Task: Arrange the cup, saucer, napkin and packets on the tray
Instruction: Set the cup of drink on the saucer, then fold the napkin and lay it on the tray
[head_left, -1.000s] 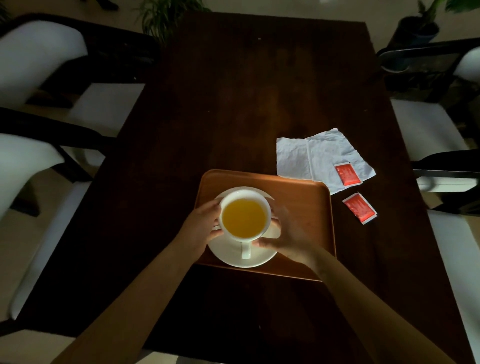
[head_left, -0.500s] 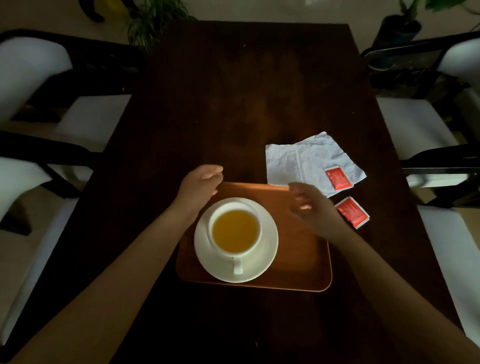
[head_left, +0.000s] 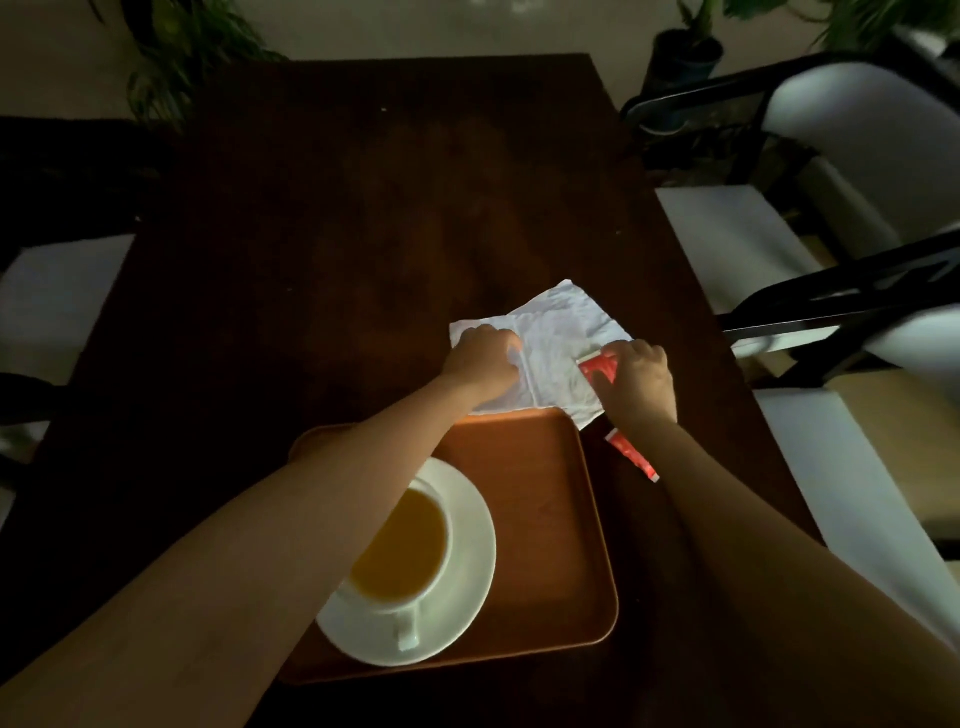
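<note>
Where light fades, dark table (head_left: 363, 234), perhaps wooden, chairs (head_left: 857, 156) alongside

Cup (head_left: 400, 551) on saucer (head_left: 467, 561) on tray (head_left: 561, 519); napkin (head_left: 556, 343) behind tray.

No text, label or number can be read. The two red packets (head_left: 598, 370) (head_left: 632, 456), right of centre in the frame, carry pale markings, but these are too small and dim to make out.

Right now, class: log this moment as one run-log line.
cup, saucer: on tray | left hand: on napkin | right hand: at packet
</note>
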